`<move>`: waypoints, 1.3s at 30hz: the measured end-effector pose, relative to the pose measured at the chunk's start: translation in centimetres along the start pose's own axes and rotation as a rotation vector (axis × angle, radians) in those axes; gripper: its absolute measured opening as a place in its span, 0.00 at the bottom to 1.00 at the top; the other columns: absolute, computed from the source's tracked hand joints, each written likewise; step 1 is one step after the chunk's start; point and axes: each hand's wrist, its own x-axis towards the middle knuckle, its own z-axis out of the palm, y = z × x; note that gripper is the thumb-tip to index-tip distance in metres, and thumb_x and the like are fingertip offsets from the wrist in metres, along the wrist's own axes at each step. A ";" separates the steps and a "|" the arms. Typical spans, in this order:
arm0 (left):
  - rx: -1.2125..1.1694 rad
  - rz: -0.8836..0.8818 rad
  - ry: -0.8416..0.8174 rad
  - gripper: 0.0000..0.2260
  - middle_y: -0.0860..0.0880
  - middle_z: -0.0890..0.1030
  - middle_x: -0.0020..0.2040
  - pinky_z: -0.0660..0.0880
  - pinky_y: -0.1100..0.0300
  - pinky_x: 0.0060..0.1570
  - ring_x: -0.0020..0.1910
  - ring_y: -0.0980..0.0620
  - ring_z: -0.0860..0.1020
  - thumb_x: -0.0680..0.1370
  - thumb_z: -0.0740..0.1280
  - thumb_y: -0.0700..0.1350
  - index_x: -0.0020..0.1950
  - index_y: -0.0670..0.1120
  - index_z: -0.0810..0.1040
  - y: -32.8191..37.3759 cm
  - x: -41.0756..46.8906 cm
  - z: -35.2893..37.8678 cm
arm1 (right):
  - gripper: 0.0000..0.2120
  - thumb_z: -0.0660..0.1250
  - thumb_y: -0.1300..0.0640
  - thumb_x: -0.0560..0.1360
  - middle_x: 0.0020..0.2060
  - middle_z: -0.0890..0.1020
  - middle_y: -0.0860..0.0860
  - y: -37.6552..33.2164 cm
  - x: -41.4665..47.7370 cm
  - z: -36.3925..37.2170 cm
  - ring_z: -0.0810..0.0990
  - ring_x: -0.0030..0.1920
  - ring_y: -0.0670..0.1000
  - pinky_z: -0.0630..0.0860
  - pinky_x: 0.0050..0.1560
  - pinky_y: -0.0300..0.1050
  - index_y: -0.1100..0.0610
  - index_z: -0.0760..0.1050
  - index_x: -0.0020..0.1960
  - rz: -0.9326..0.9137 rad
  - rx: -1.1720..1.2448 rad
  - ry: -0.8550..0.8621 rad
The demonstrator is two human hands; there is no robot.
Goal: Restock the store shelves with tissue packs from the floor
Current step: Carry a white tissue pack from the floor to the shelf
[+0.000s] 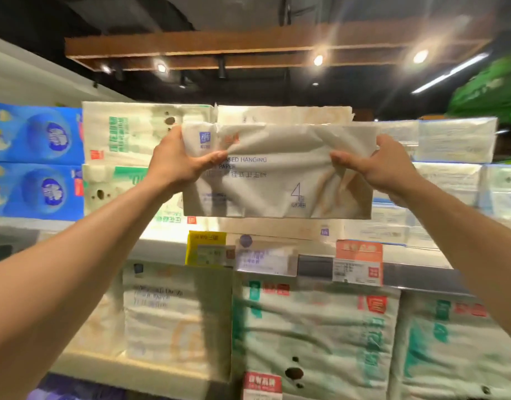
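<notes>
While blue packs (34,160) fill the shelf's (315,265) left end, the left hand (179,166) grips the left end of a white pack (277,180) (printed with a large 4), thumb curled over its front. It is held up before stacked packs (283,114) at mid-shelf. The right hand (375,166) grips its right end, crumpling the wrapper. Clear-wrapped packs (456,142) sit toward the right end.

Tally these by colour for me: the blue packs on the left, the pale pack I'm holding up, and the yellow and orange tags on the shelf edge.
Blue packs: 2
Pale pack, gripped by left hand and right hand: 1
Yellow tag: 1
Orange tag: 1
Total: 5
</notes>
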 end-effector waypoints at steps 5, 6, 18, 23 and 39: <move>0.051 0.058 -0.070 0.34 0.50 0.80 0.52 0.74 0.57 0.40 0.48 0.49 0.79 0.63 0.81 0.58 0.62 0.46 0.73 -5.8 3.0 2.1 | 0.19 0.80 0.47 0.68 0.47 0.80 0.42 2.6 0.0 3.5 0.79 0.47 0.42 0.76 0.47 0.41 0.46 0.75 0.52 0.058 -0.107 -0.038; 0.061 0.056 -0.097 0.36 0.50 0.79 0.53 0.73 0.57 0.41 0.49 0.49 0.78 0.63 0.81 0.58 0.65 0.46 0.72 -6.8 2.9 2.5 | 0.18 0.81 0.47 0.67 0.45 0.80 0.41 3.1 -0.3 4.1 0.79 0.46 0.41 0.76 0.45 0.40 0.45 0.75 0.50 0.063 -0.138 -0.071; 0.190 0.068 -0.265 0.39 0.50 0.78 0.52 0.75 0.54 0.44 0.47 0.49 0.77 0.60 0.78 0.66 0.60 0.48 0.66 -10.0 2.6 3.6 | 0.53 0.79 0.29 0.49 0.56 0.81 0.51 2.9 -2.4 5.0 0.82 0.53 0.56 0.84 0.47 0.59 0.53 0.71 0.67 0.244 -0.361 -0.060; 0.280 0.071 -0.250 0.51 0.42 0.71 0.73 0.73 0.40 0.64 0.69 0.39 0.72 0.63 0.71 0.71 0.77 0.47 0.59 -8.4 1.2 1.2 | 0.54 0.78 0.32 0.60 0.69 0.75 0.55 0.6 -3.9 4.6 0.77 0.65 0.59 0.76 0.63 0.57 0.54 0.60 0.76 0.269 -0.410 -0.043; 0.157 0.361 -0.617 0.43 0.44 0.74 0.72 0.70 0.51 0.65 0.67 0.43 0.74 0.66 0.68 0.69 0.75 0.48 0.68 12.1 -21.4 3.7 | 0.39 0.69 0.32 0.71 0.69 0.75 0.54 -3.1 -27.6 -15.3 0.74 0.70 0.57 0.71 0.67 0.49 0.56 0.71 0.73 0.250 -0.807 -0.211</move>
